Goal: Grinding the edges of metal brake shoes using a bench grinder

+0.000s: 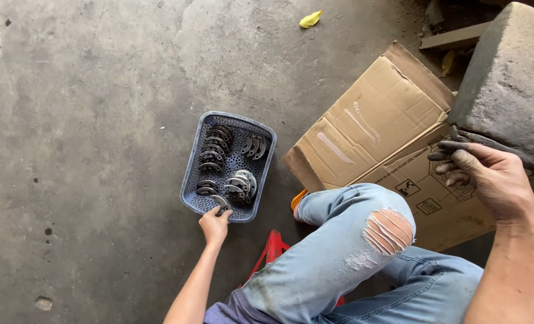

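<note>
Blue perforated plastic basket (pixel 190 180) sits on bare concrete floor (pixel 87 120); all places below are rel. to it. Inside: curved grey metal parts (pixel 216 147), stacked in rows at far-left, a few at far-right corner, another cluster at near-right.

Left hand (pixel 214 226) is at basket's near edge, fingers curled over the rim and closed on one metal piece (pixel 220 201) w/ thumb and fingertips; piece is just inside near wall. Forearm runs down and away from basket toward the body.

Right hand (pixel 486 177) is well apart, off to basket's right, beyond the knee. Fingers blackened w/ grime, loosely bent, half open; they rest against the lower edge of a grey concrete block (pixel 513 84). Can't tell if it grips anything.

Flattened cardboard box (pixel 369 126) lies right of basket, near it, under the block and the right hand. Knee in torn light-blue jeans (pixel 351 240) is at near-right of basket. Red stool leg (pixel 273 249) shows just below basket. Yellow leaf (pixel 310 19) lies far beyond basket.
</note>
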